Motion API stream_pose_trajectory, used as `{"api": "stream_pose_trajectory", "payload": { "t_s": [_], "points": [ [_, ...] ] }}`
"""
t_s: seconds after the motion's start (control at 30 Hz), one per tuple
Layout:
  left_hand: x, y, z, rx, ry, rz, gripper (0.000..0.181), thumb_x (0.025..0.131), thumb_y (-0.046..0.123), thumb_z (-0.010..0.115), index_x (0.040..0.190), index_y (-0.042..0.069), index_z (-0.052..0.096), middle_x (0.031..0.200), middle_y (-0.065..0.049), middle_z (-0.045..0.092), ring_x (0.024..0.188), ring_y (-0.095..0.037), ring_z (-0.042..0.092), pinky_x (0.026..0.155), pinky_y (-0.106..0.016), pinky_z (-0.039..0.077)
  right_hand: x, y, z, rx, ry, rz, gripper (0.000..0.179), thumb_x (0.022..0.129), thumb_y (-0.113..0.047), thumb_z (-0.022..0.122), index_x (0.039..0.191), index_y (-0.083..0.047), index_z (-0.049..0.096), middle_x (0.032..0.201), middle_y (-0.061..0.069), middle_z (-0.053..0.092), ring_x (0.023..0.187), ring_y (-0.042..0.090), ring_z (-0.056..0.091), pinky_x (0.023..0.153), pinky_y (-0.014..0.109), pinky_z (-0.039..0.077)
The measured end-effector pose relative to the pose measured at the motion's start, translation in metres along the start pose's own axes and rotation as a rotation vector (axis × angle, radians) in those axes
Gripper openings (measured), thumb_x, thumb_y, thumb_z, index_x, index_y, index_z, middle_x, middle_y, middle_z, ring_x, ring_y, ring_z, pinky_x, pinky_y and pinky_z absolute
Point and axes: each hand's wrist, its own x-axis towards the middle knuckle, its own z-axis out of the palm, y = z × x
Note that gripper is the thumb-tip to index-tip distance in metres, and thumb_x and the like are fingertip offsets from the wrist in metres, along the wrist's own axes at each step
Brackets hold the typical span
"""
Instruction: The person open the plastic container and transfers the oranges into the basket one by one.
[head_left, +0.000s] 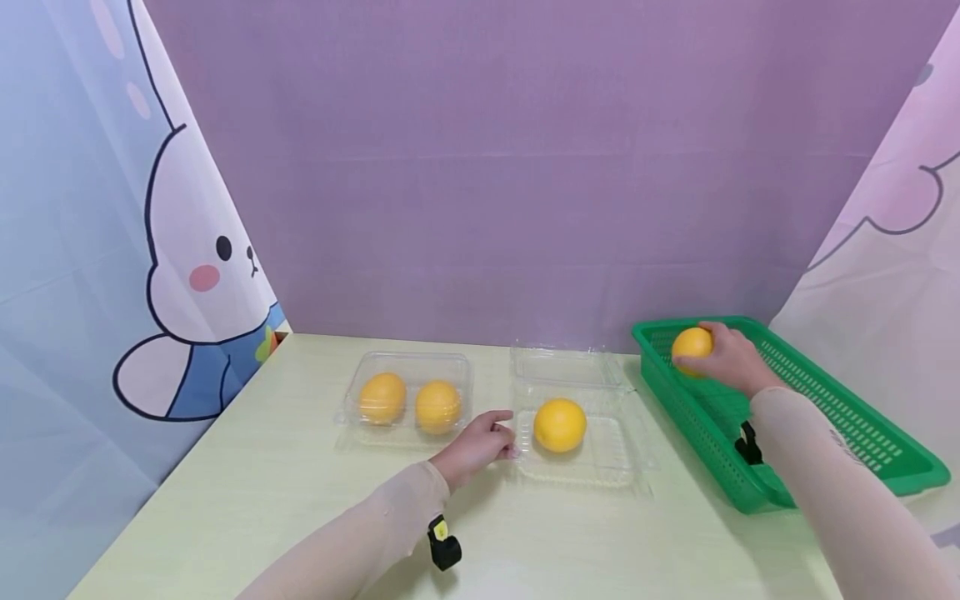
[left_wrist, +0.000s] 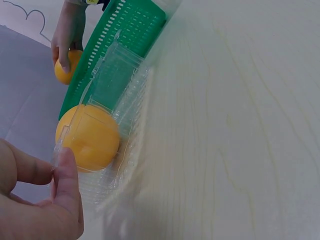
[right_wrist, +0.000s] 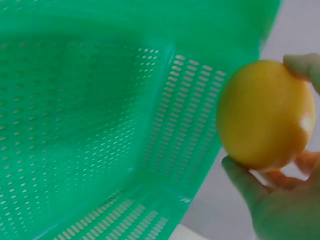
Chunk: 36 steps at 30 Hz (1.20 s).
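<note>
My right hand (head_left: pixel 731 358) grips an orange (head_left: pixel 692 350) above the far left part of the green basket (head_left: pixel 678 417). In the right wrist view, fingers and thumb wrap the orange (right_wrist: pixel 265 115) beside the basket's slotted wall. My left hand (head_left: pixel 480 446) pinches the left edge of an open clear plastic clamshell box (head_left: pixel 611 450); the left wrist view shows thumb and fingertip meeting on that edge. One orange (head_left: pixel 559 425) sits in the left part of this box, whose lid (head_left: pixel 566 367) lies folded back.
To the left stands another clear clamshell box (head_left: pixel 408 362), its lid over two oranges (head_left: pixel 382 398). The pale wooden table (head_left: pixel 585 542) runs back to a purple cloth (head_left: pixel 480 208). Printed curtains (head_left: pixel 202 292) hang at both sides. A strapped camera (head_left: pixel 444 546) sits at my left wrist.
</note>
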Motion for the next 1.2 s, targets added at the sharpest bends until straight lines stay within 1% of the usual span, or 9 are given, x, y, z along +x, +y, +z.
{"api": "stream_pose_trajectory", "payload": {
  "t_s": [0.2, 0.33, 0.57, 0.73, 0.87, 1.03, 1.2],
  "points": [
    [-0.001, 0.001, 0.0, 0.004, 0.0, 0.006, 0.05, 0.089, 0.002, 0.048, 0.136, -0.006, 0.032, 0.095, -0.017, 0.05, 0.075, -0.017, 0.057, 0.076, -0.029, 0.051, 0.005, 0.011, 0.007, -0.013, -0.04, 0.001, 0.09, 0.081, -0.051, 0.06, 0.137, 0.009, 0.024, 0.118, 0.031, 0.041, 0.094, 0.04, 0.045, 0.063, 0.044, 0.046],
    [-0.001, 0.002, 0.001, -0.003, -0.005, 0.004, 0.05, 0.089, 0.002, 0.048, 0.136, -0.007, 0.031, 0.095, -0.017, 0.05, 0.075, -0.017, 0.056, 0.076, -0.029, 0.052, 0.006, 0.017, 0.011, -0.013, -0.05, 0.018, 0.091, 0.081, -0.052, 0.06, 0.137, 0.01, 0.024, 0.117, 0.031, 0.042, 0.092, 0.039, 0.047, 0.063, 0.043, 0.047],
    [-0.002, 0.002, 0.002, 0.017, -0.004, -0.009, 0.05, 0.09, 0.003, 0.047, 0.136, -0.005, 0.032, 0.1, -0.02, 0.05, 0.077, -0.019, 0.056, 0.077, -0.03, 0.051, 0.009, 0.026, 0.017, -0.04, -0.07, 0.039, 0.092, 0.08, -0.053, 0.059, 0.135, 0.012, 0.025, 0.115, 0.033, 0.045, 0.09, 0.039, 0.05, 0.065, 0.045, 0.046],
    [-0.003, 0.002, 0.001, 0.017, 0.0, -0.005, 0.049, 0.091, 0.004, 0.048, 0.136, -0.005, 0.032, 0.098, -0.018, 0.049, 0.077, -0.019, 0.056, 0.077, -0.031, 0.051, 0.012, 0.031, 0.022, -0.053, -0.086, 0.049, 0.091, 0.079, -0.053, 0.06, 0.133, 0.013, 0.028, 0.114, 0.032, 0.046, 0.089, 0.039, 0.05, 0.066, 0.045, 0.046],
    [-0.003, 0.001, 0.0, 0.011, -0.002, -0.003, 0.049, 0.091, 0.004, 0.048, 0.137, -0.005, 0.032, 0.099, -0.018, 0.049, 0.077, -0.019, 0.056, 0.077, -0.031, 0.051, 0.014, 0.035, 0.025, -0.054, -0.124, 0.081, 0.089, 0.08, -0.051, 0.06, 0.133, 0.013, 0.028, 0.114, 0.031, 0.046, 0.089, 0.038, 0.05, 0.065, 0.043, 0.046],
    [-0.003, 0.002, 0.0, 0.018, -0.004, 0.003, 0.05, 0.09, 0.004, 0.048, 0.137, -0.005, 0.031, 0.1, -0.02, 0.05, 0.078, -0.02, 0.057, 0.078, -0.03, 0.051, 0.012, 0.032, 0.024, -0.042, -0.177, 0.112, 0.084, 0.081, -0.046, 0.059, 0.131, 0.014, 0.029, 0.111, 0.03, 0.047, 0.087, 0.037, 0.049, 0.065, 0.044, 0.046],
    [-0.004, 0.002, 0.0, 0.032, -0.005, 0.006, 0.051, 0.09, 0.004, 0.048, 0.137, -0.005, 0.031, 0.102, -0.022, 0.049, 0.079, -0.02, 0.058, 0.077, -0.03, 0.051, 0.013, 0.032, 0.025, -0.052, -0.224, 0.134, 0.086, 0.08, -0.05, 0.058, 0.131, 0.013, 0.029, 0.111, 0.029, 0.046, 0.09, 0.038, 0.049, 0.066, 0.045, 0.046]
  ]
}}
